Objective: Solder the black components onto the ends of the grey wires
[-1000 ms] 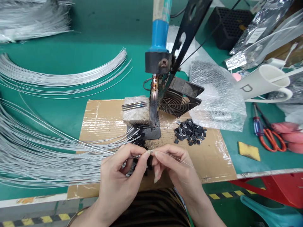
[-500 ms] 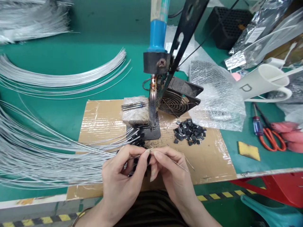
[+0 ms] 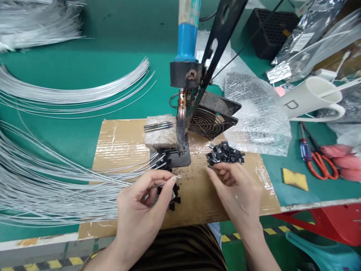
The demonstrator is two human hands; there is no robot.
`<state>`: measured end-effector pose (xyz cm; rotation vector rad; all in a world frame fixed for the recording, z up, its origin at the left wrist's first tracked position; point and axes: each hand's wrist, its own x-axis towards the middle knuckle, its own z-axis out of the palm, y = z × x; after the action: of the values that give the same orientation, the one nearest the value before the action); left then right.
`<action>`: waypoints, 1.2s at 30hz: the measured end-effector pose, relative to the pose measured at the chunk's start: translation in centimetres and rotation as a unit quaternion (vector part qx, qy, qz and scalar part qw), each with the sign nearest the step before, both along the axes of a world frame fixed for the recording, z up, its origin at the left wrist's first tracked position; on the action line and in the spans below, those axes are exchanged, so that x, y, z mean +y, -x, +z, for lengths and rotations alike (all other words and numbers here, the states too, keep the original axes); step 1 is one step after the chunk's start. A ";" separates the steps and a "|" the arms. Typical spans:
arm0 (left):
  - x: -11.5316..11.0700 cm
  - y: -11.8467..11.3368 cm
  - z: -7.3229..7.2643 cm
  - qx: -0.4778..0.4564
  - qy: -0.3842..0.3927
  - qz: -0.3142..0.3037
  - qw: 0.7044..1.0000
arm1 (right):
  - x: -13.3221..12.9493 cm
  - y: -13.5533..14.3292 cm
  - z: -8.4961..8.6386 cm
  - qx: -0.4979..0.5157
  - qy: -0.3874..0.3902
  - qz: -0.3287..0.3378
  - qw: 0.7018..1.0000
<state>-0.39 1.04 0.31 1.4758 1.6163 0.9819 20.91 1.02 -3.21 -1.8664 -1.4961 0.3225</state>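
My left hand [image 3: 148, 203] pinches the end of a thin grey wire [image 3: 160, 184] between thumb and forefinger; the short bare end shows just past the fingertips. To the right, my right hand [image 3: 237, 188] has thumb and forefinger closing at the near edge of a pile of small black square pieces [image 3: 227, 153], with one dark piece between the tips. A fine wire strand [image 3: 241, 203] lies across that hand. Black pieces [image 3: 175, 199] with wires sit beside and partly behind my left hand. A soldering iron [image 3: 181, 113] points down above them, held by a stand.
Many grey wires [image 3: 56, 188] spread over the left of the bench, with another bundle [image 3: 84, 96] behind. Cardboard [image 3: 121, 139] lies under the work. A small fan [image 3: 211, 116], bubble wrap [image 3: 256, 113], a white mug [image 3: 307, 98], orange-handled scissors [image 3: 321, 167] and a yellow sponge [image 3: 295, 179] stand rightward.
My right hand has left my left hand and moved right to the pile of black pieces. My left hand has stayed nearly in place, still pinching the wire.
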 end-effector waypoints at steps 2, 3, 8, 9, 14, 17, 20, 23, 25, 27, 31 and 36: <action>0.0 0.0 0.0 0.007 -0.002 -0.002 1.000 | 0.1 -0.3 -0.5 -0.065 0.012 0.019 0.998; 0.0 0.1 0.0 0.011 -0.003 -0.002 1.000 | 0.1 -0.3 -0.6 -0.079 0.018 0.028 0.996; 0.0 0.2 0.0 0.023 -0.009 -0.006 1.000 | 0.0 -0.3 0.0 -0.093 0.028 0.040 0.994; 0.0 0.2 0.0 0.024 -0.009 -0.007 1.000 | 0.0 -0.2 0.3 -0.074 0.030 0.039 0.996; 0.3 0.0 0.2 0.008 0.005 0.000 1.000 | -0.4 0.7 1.5 0.126 0.054 0.053 0.989; 0.4 -0.2 0.5 -0.012 0.025 0.003 1.000 | -0.9 1.9 2.1 0.203 0.046 0.106 0.972; 0.5 -0.2 0.8 -0.028 0.037 0.004 0.999 | -1.2 3.1 2.7 0.229 0.000 0.178 0.957; 0.6 -0.2 0.9 -0.038 0.038 0.000 0.999 | -1.2 3.8 2.9 0.229 -0.049 0.225 0.946; 0.6 -0.2 1.0 -0.037 0.039 -0.001 0.999 | -1.1 4.1 3.0 0.223 -0.070 0.234 0.944; 0.6 -0.2 1.1 -0.037 0.041 -0.002 0.998 | -1.1 4.2 3.0 0.222 -0.076 0.236 0.943; 0.6 -0.2 1.4 -0.055 0.052 -0.002 0.997 | -1.4 4.0 3.2 0.227 -0.052 0.223 0.947; 0.8 -0.2 1.5 -0.008 0.068 -0.007 0.998 | -1.6 3.7 3.2 0.275 -0.015 0.166 0.947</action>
<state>-0.24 1.83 1.85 1.3817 1.6255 0.8567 17.16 -0.54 -0.04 -1.3337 -1.3919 0.8931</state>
